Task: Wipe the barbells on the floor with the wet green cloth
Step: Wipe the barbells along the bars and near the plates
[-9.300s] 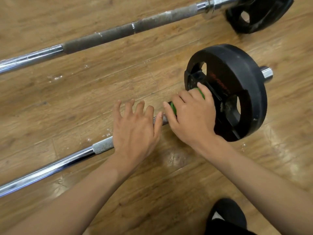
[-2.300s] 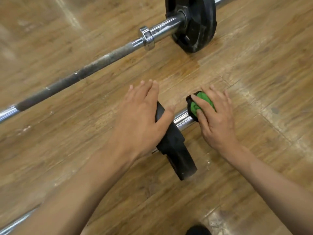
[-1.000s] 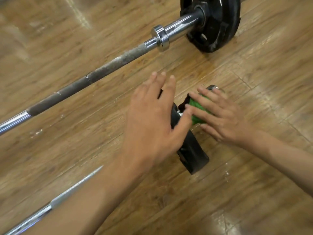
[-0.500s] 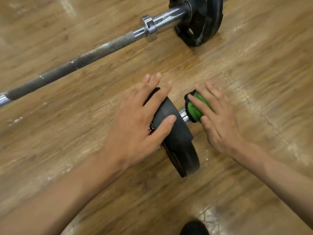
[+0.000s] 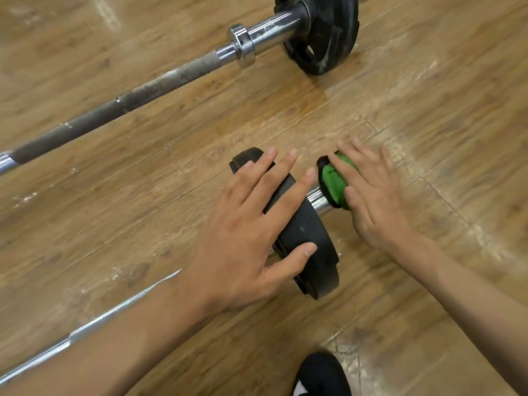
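Fingers (image 5: 357,164) of the right hand (image 5: 374,201) are pressed flat on the green cloth (image 5: 333,181) at the near barbell (image 5: 315,200) end; the far barbell (image 5: 171,78) is judged unwiped.

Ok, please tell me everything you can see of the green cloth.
The green cloth is bright green with a dark edge, soft and bunched into folds. It sits wrapped over the chrome end of the near barbell, just outside the black plate. The right hand presses on it with nearly straight fingers and covers part of it.
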Tool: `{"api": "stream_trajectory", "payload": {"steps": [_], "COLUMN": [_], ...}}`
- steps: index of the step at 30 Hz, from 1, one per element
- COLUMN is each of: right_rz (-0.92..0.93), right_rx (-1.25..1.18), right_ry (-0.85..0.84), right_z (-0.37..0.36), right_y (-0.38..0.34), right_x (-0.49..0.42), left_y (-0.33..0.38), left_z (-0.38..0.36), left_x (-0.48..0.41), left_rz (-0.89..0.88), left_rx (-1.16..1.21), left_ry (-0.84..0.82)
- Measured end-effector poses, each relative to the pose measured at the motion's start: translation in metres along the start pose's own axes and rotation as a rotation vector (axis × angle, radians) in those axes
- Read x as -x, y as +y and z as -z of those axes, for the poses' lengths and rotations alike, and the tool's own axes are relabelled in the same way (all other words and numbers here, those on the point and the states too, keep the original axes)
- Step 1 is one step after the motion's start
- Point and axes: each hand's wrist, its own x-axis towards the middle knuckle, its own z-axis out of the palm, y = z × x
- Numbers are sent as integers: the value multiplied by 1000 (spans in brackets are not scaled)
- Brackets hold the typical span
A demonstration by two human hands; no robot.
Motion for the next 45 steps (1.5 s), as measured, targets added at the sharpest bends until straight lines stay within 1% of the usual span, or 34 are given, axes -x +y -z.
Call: {"api": "stream_trajectory", "payload": {"steps": [1, 2, 5, 6, 7, 9, 10, 11, 13, 15, 16, 19, 20, 21, 23, 24, 25, 28, 29, 30, 32, 33, 34, 36, 37, 38, 39, 41, 42, 43, 44, 45], "right_rz": [-51, -28, 250, 292, 258, 51, -17, -16, 111, 235, 225, -10, -21, 23, 206, 269, 261, -10, -17, 44, 246, 292, 257, 4, -87, -97, -37, 192, 261, 248, 161, 31], "right_rx": [-12, -12, -42, -28, -11, -22, -40, -46, -36, 13, 49, 50, 52, 61, 78, 98, 121, 69, 54, 51, 80, 108, 131, 100, 72, 58, 55, 71, 119, 175, 204, 193], "right_ry": [23, 18, -115, -129, -102, -10, 16, 7, -78, -147, -135, -41, -34, -54, -130, -148, -131, -15, -2, -16, -104, -121, -97, -1, 25, 22, -8, -107, -120, -101, -60, -9], "right_z": [-3, -7, -14, -10, -6, -1, -2, -4, -6, 1, 5, 7, 4, 1, 2, 7, 12, 13, 10, 5, 6, 11, 16, 22, 21, 17, 11, 11, 15, 19, 22, 24], "right_y": [-5, -16, -35, -29, -22, -13, -14, -21, -34, -28, -20, -13, -20, -27, -29, -21, -13, -10, -18, -25, -26, -18, -8, -3, -10, -22, -32, -40, -32, -23, -14, -9], "right_x": [3, 7, 22, 20, 14, 5, 6, 10, 24, 27, 23, 9, 11, 16, 30, 31, 30, 29, 35, 44, 60, 62, 61, 57, 57, 60, 67, 76, 75, 72, 69, 67], "left_y": [2, 4, 17, 22, 27, 28, 24, 17, -2, -15, -16, -8, -5, -2, 5, 9, 15, 24, 22, 18, 6, 1, -2, -1, 2, 6, 9, 15, 17, 19, 21, 24], "left_z": [-1, -3, -8, -9, -9, -6, -4, 0, 7, 10, 8, 1, 0, -1, -2, -2, -3, -5, -5, -5, -3, -2, -2, -3, -4, -5, -6, -4, -4, -4, -4, -5], "left_x": [1, 2, 7, 8, 10, 13, 12, 10, 5, 0, 0, 4, 5, 7, 10, 12, 15, 24, 24, 22, 14, 9, 5, 3, 4, 6, 9, 12, 13, 13, 14, 15], "left_rz": [-3, 6, 50, 58, 61, 37, 11, -12, 5, 62, 69, 71, 64, 53, 25, 1, -26, -106, -133, -143, -102, -82, -77, -75, -64, -53, -50, -66, -74, -77, -76, -74], "left_rx": [2, 12, 35, 36, 36, 29, 22, 17, 54, 125, 137, 141, 147, 151, 143, 133, 127, 106, 94, 92, 146, 186, 213, 220, 220, 218, 211, 194, 193, 196, 194, 184], "left_ry": [10, 24, 50, 42, 29, -1, -16, -29, -51, -83, -93, -51, -33, -25, -39, -52, -60, -77, -82, -87, -113, -134, -151, -154, -144, -132, -126, -131, -139, -147, -150, -143]}}
